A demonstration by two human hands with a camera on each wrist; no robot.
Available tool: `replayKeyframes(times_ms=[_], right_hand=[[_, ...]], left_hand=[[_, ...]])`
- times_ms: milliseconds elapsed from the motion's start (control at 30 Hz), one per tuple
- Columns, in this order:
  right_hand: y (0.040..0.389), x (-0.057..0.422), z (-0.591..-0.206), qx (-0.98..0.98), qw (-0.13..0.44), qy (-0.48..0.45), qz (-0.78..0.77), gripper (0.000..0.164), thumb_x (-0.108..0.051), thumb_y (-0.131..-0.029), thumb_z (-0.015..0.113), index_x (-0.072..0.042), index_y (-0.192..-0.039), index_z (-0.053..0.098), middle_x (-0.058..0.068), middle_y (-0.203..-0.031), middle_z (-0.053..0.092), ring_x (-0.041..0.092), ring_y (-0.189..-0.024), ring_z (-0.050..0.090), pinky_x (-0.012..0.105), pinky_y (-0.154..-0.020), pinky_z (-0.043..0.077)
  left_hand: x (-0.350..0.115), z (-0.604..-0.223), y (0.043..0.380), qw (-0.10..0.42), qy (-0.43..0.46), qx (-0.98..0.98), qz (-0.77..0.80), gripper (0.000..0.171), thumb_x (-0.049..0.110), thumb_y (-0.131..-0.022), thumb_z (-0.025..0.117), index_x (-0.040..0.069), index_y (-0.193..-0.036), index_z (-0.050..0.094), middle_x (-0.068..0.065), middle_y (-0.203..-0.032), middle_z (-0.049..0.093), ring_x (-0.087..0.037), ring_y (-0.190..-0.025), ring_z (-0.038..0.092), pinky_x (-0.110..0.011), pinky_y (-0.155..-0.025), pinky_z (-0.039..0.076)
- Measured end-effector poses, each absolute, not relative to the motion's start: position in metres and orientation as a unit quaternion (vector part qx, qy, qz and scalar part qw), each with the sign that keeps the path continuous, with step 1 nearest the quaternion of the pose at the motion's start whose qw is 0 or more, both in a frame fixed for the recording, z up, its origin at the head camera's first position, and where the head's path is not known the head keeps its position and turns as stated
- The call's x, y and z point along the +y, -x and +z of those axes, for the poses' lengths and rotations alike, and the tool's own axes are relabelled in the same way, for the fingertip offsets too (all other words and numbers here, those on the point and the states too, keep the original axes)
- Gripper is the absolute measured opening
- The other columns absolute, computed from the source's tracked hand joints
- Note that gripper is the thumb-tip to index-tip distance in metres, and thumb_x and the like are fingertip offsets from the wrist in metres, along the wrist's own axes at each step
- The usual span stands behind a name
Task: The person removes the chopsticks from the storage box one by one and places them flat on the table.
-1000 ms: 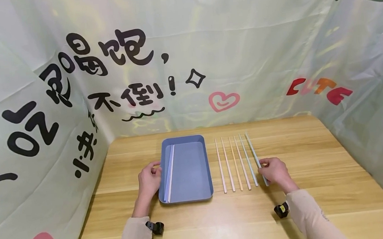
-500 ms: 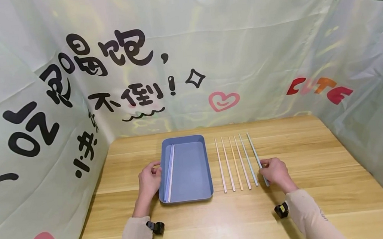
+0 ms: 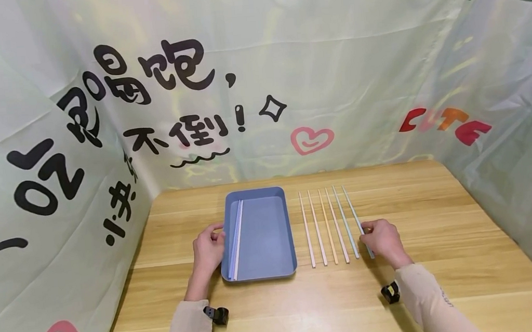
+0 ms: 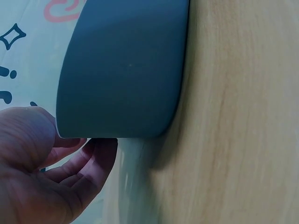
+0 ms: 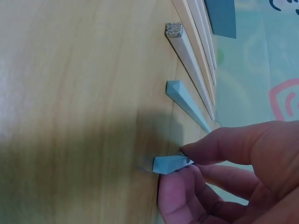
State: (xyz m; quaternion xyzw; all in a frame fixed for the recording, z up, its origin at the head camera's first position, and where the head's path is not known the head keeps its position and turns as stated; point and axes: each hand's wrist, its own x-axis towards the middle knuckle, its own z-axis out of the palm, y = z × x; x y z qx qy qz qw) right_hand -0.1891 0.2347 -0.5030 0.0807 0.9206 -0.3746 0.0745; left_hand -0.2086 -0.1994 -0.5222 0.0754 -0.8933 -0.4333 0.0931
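My right hand (image 3: 383,240) pinches a light blue chopstick (image 3: 351,207), the rightmost of a row on the table. In the right wrist view, thumb and fingers close on it near its thick, square end (image 5: 168,164). A second light blue chopstick (image 3: 345,222) lies just left of it. Further left are pale pink chopsticks (image 3: 306,228) and an orange one (image 3: 327,226), side by side. My left hand (image 3: 208,251) grips the left edge of a blue rectangular tray (image 3: 267,239). Inside, purple (image 3: 234,241) and whitish (image 3: 237,241) chopsticks lie together along the left wall.
The wooden table (image 3: 297,320) ends at a printed cloth backdrop (image 3: 259,83) on the left, back and right. A small black camera sits on each wrist, the left one (image 3: 218,315) and the right one (image 3: 390,292), near the beige sleeves.
My right hand has shifted slightly to the right, and the far end of its light blue chopstick has swung a little right. The left hand and tray have stayed in place.
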Motion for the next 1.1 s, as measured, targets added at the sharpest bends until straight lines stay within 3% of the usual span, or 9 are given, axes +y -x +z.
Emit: replayKeyframes(times_ms=[167, 367, 533, 767, 1100], right_hand=[[0.190, 0.232, -0.495, 0.918, 0.067, -0.079, -0.383, 0.053, -0.007, -0.089, 0.063, 0.015, -0.137, 0.060, 0.029, -0.109, 0.076, 0.011, -0.047, 0.054, 0.027, -0.048, 0.048], [0.198, 0.213, -0.475, 0.914, 0.042, -0.061, -0.400, 0.052, -0.012, -0.093, 0.062, 0.012, -0.140, 0.059, 0.029, -0.110, 0.072, 0.021, -0.057, 0.066, 0.030, -0.056, 0.055], [0.204, 0.185, -0.466, 0.882, 0.056, -0.061, -0.463, 0.050, -0.008, -0.094, 0.062, 0.011, -0.141, 0.058, 0.021, -0.102, 0.068, 0.024, -0.069, 0.069, 0.039, -0.064, 0.064], [0.209, 0.141, -0.458, 0.847, 0.067, -0.054, -0.524, 0.046, -0.005, -0.095, 0.064, 0.009, -0.138, 0.061, 0.018, -0.100, 0.069, 0.028, -0.078, 0.071, 0.040, -0.066, 0.065], [0.211, 0.077, -0.460, 0.825, 0.064, -0.035, -0.561, 0.038, 0.002, -0.091, 0.065, 0.009, -0.128, 0.067, 0.013, -0.087, 0.070, 0.019, -0.059, 0.068, 0.043, -0.061, 0.064]], left_hand=[[-0.199, -0.522, 0.208, 0.087, -0.075, -0.893, -0.436, 0.027, 0.008, -0.101, 0.067, 0.003, -0.127, 0.073, -0.011, -0.083, 0.068, -0.018, -0.071, 0.063, -0.029, -0.064, 0.051], [-0.200, -0.522, 0.209, 0.089, -0.076, -0.893, -0.434, 0.027, 0.008, -0.101, 0.067, 0.003, -0.127, 0.073, -0.011, -0.084, 0.068, -0.018, -0.071, 0.063, -0.028, -0.064, 0.050], [-0.201, -0.523, 0.210, 0.086, -0.077, -0.892, -0.438, 0.027, 0.008, -0.101, 0.067, 0.004, -0.128, 0.073, -0.011, -0.085, 0.069, -0.018, -0.072, 0.064, -0.028, -0.065, 0.051], [-0.203, -0.522, 0.209, 0.079, -0.078, -0.891, -0.441, 0.028, 0.008, -0.102, 0.066, 0.003, -0.129, 0.072, -0.011, -0.085, 0.069, -0.018, -0.072, 0.064, -0.029, -0.066, 0.051], [-0.200, -0.522, 0.210, 0.088, -0.076, -0.888, -0.444, 0.027, 0.007, -0.101, 0.067, 0.002, -0.127, 0.073, -0.011, -0.083, 0.069, -0.018, -0.069, 0.062, -0.029, -0.063, 0.050]])
